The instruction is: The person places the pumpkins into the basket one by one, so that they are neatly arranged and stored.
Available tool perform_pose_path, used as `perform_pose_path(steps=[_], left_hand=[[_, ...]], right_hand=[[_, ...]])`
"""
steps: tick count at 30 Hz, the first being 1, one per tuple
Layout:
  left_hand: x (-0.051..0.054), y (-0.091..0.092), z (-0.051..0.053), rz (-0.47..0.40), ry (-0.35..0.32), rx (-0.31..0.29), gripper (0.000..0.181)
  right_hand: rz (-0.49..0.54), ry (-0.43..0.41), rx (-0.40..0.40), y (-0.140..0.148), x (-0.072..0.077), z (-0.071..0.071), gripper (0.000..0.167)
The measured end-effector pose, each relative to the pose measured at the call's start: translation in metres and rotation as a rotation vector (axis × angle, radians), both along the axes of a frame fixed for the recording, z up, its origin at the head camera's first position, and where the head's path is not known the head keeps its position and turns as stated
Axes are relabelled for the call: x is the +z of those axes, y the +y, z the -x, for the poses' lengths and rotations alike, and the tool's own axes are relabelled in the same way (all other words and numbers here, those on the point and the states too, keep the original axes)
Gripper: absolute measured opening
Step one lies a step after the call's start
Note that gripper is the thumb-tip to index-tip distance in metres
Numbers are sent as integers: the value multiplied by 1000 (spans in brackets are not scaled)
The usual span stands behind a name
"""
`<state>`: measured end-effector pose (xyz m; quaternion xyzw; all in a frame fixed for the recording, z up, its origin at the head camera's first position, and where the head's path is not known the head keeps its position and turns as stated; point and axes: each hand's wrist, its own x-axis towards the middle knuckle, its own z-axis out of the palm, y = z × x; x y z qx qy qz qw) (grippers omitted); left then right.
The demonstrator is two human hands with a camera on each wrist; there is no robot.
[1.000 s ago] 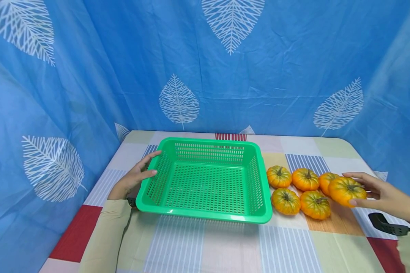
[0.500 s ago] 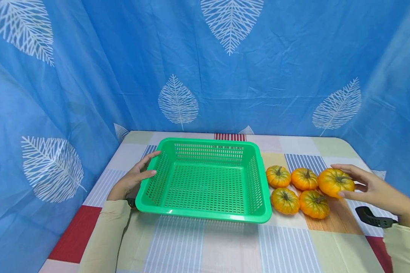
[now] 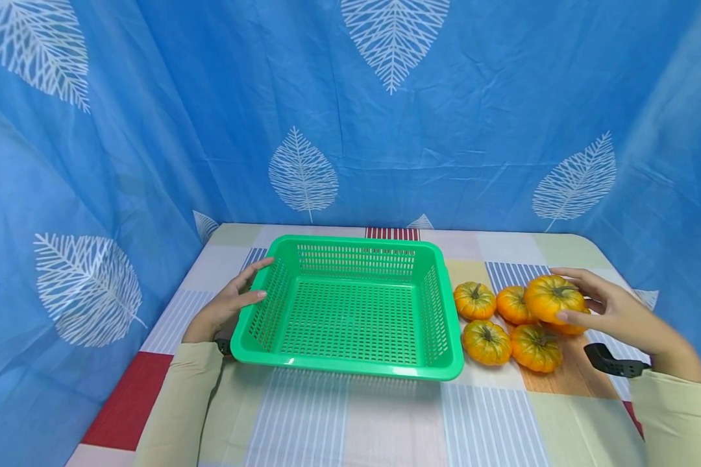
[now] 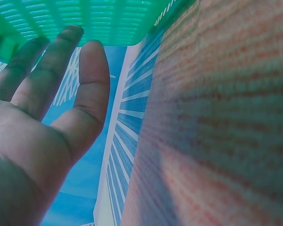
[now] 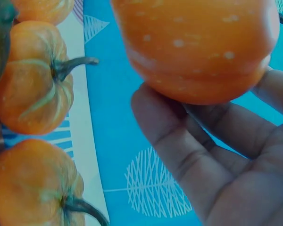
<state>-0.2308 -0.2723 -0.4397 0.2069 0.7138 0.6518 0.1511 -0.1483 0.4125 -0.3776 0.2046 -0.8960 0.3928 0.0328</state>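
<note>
My right hand grips a small orange pumpkin from its right side, thumb in front and fingers behind. In the right wrist view the fingers curl under the held pumpkin, which is up off the table. Just beneath it, another pumpkin is mostly hidden. Several more lie close by, among them a greenish-yellow pumpkin and an orange pumpkin. At the left end of a green plastic basket, my left hand rests with extended fingers against its side.
The basket has slotted walls and holds nothing. A patchwork-checked tablecloth covers the table. Blue curtains with white leaf prints hang behind and at the sides. The nearest pumpkins sit right beside the basket's right wall.
My right hand has carried its pumpkin leftward and slightly up, over the other pumpkins. One pumpkin below it shows again on the right. The left hand and basket stay put.
</note>
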Motion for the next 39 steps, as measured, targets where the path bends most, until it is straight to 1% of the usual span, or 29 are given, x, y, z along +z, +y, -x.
perform_pose_path(steps=[7,12,15,22,27,32,36,39], left_hand=[[1,0,-1,-20,-31,1,66],[0,0,-1,-19,-24,3,66],[0,0,-1,-17,-16,5,67],[0,0,-2,-23,-17,6,67],[-1,1,-2,-33,-35,17,67],[-3,2,-2,-32,-44,35,68],[-4,3,-2,-16,-20,45,69],[-4,3,-2,-16,-19,47,69]], right_hand=[[33,-2,-2,-12,4,5,69],[62,7,28,-20,5,8,71],[71,11,32,-22,5,10,74],[45,35,25,-30,8,15,76],[45,58,67,-38,12,20,75],[37,61,105,-45,15,23,74],[19,47,117,-49,17,25,74],[13,37,130,-53,18,26,73]])
